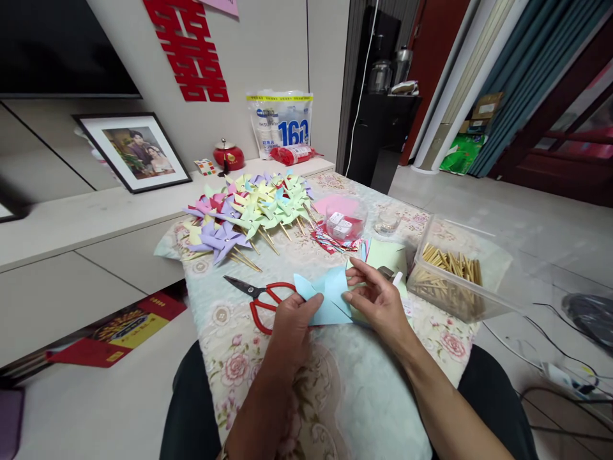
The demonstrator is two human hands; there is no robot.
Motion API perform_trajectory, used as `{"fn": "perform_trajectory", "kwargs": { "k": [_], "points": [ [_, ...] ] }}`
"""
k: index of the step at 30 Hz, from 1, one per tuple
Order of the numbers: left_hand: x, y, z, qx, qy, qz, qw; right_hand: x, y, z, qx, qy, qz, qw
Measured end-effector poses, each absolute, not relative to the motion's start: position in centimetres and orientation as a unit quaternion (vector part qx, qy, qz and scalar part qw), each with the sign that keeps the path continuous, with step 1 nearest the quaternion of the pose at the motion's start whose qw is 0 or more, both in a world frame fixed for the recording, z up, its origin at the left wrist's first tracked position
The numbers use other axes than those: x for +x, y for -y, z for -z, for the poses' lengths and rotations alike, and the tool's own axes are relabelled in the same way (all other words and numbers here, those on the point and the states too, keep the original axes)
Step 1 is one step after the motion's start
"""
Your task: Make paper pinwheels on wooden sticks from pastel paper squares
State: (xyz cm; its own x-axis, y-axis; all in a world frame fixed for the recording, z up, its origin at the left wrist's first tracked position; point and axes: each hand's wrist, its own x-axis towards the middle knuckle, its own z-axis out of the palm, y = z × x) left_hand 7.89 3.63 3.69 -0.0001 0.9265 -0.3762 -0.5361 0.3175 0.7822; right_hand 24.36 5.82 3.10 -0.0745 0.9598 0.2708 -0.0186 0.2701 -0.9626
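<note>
Pinching blue paper [331, 311] with left hand [293, 321], right hand [382, 308] half-curled at its edge, grip unclear, scissors [255, 292] alongside, pinwheels [262, 213] beyond

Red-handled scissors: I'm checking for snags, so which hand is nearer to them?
Left. The left hand is beside the scissors, at their handle end; the right hand is farther off, across the blue paper.

Both hands [295, 319] [380, 303] at bent blue paper [334, 313], red-handled scissors [255, 292] just beside.
</note>
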Motion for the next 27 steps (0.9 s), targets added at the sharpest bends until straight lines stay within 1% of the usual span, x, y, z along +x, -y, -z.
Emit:
{"fn": "perform_trajectory", "kwargs": {
  "k": [3,6,10,16,20,27],
  "points": [
    [7.5,-3.5,-3.6,0.212,-0.452,-0.532,0.684,24.7,-5.8,-3.1,-0.381,0.678,-0.333,0.533],
    [7.2,-3.5,-3.5,0.21,-0.444,-0.537,0.686,24.8,-5.6,-3.4,-0.361,0.733,-0.24,0.524],
    [6.9,-3.7,-3.4,0.197,-0.441,-0.549,0.682,24.8,-5.2,-4.0,-0.348,0.764,-0.173,0.515],
    [6.8,-3.9,-3.3,0.198,-0.457,-0.551,0.67,24.6,-5.0,-4.2,-0.303,0.811,-0.186,0.465],
    [6.9,-3.9,-3.0,0.228,-0.472,-0.546,0.653,24.5,-5.2,-4.1,-0.281,0.825,-0.201,0.448],
    [7.3,-3.9,-2.7,0.276,-0.498,-0.549,0.612,24.7,-5.3,-4.1,-0.265,0.817,-0.281,0.427]
  ]
}}
